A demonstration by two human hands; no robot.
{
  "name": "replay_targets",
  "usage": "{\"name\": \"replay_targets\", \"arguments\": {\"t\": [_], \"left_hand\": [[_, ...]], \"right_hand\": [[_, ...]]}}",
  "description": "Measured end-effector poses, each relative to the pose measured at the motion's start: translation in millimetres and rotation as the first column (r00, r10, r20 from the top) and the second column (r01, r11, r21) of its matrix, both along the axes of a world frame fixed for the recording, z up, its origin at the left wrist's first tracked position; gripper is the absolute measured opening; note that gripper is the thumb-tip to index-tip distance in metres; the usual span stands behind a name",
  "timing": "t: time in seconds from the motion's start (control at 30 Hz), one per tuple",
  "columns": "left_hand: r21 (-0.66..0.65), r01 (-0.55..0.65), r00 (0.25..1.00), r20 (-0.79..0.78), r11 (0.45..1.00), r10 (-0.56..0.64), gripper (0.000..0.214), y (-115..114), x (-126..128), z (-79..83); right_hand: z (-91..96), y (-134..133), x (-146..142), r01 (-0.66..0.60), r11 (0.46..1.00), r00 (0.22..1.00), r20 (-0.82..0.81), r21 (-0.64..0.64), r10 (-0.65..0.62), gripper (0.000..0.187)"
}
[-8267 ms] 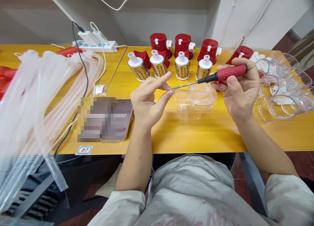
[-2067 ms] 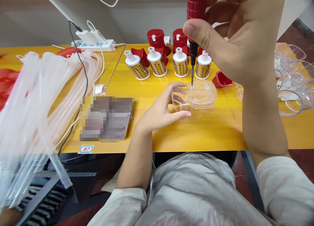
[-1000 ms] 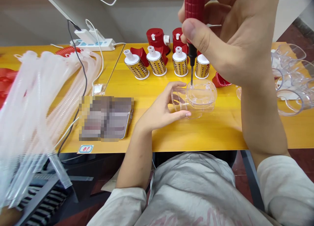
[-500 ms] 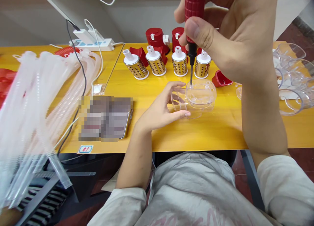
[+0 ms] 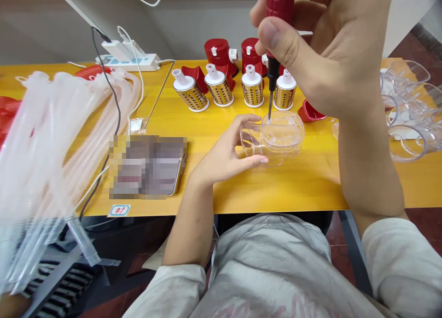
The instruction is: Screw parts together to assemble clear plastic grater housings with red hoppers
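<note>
My right hand [image 5: 311, 55] is closed round the red handle of a screwdriver [image 5: 280, 7], held upright with the shaft pointing down. Its tip meets the left rim area of a clear plastic housing [image 5: 283, 131], which lies on the yellow table [image 5: 276, 193]. Fingers and thumb of my left hand [image 5: 229, 150] wrap round the left, tube-like end of that housing and grip it. Just behind stand several gold grater drums [image 5: 252, 90] with white ends. A small red plastic part [image 5: 310, 112] lies to the right of the housing.
Red housings [image 5: 218, 55] stand at the back. More clear plastic parts [image 5: 410, 136] crowd the right side. A blurred-out flat object [image 5: 148, 166] lies left of my arm. Long translucent plastic strips [image 5: 44, 147], cables and a white power strip [image 5: 138, 62] fill the left.
The screwdriver handle has tilted slightly to the right and my right hand's grip has shifted a little, while the tip stays at the same spot. My left hand and the clear housing have not moved.
</note>
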State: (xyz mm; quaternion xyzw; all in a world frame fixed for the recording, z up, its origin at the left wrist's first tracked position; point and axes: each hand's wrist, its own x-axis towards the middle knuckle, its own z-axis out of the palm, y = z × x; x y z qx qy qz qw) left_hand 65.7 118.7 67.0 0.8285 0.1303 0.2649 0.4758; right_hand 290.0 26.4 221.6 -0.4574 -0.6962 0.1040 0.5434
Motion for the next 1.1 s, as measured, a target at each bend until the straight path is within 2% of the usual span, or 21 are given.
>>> {"name": "replay_targets", "arguments": {"t": [0.1,0.27,0.43,0.63,0.77,1.0,1.1], "left_hand": [[-0.006,-0.004,1.000,-0.003,1.000,0.004,0.097,-1,0,0.7],[-0.009,-0.001,1.000,-0.001,1.000,0.001,0.097,0,0,0.2],[-0.009,-0.001,1.000,-0.005,1.000,0.001,0.097,0,0,0.4],[-0.015,0.004,1.000,0.001,1.000,-0.004,0.098,-1,0,1.0],[-0.015,0.005,1.000,-0.008,1.000,-0.005,0.098,-1,0,1.8],[-0.015,0.001,1.000,-0.020,1.000,-0.001,0.098,-2,0,2.7],[-0.018,0.002,1.000,-0.023,1.000,-0.002,0.098,-2,0,2.7]], "right_hand": [[-0.4,2,2,-0.020,0.999,1.000,-0.002,0.033,0.020,0.092],[-0.8,6,4,0.002,0.999,0.999,0.039,0.038,-0.004,0.088],[-2.8,7,4,0.019,0.999,1.000,0.003,0.039,-0.019,0.091],[-1.2,4,-2,0.055,0.997,0.998,0.033,0.062,-0.057,0.073],[3.2,-1,-5,0.099,0.995,0.995,0.032,0.012,-0.099,0.061],[6.6,-1,-1,0.126,0.991,0.987,0.107,-0.042,-0.121,0.059],[2.0,2,0,0.099,0.995,0.992,0.077,-0.016,-0.098,0.062]]}}
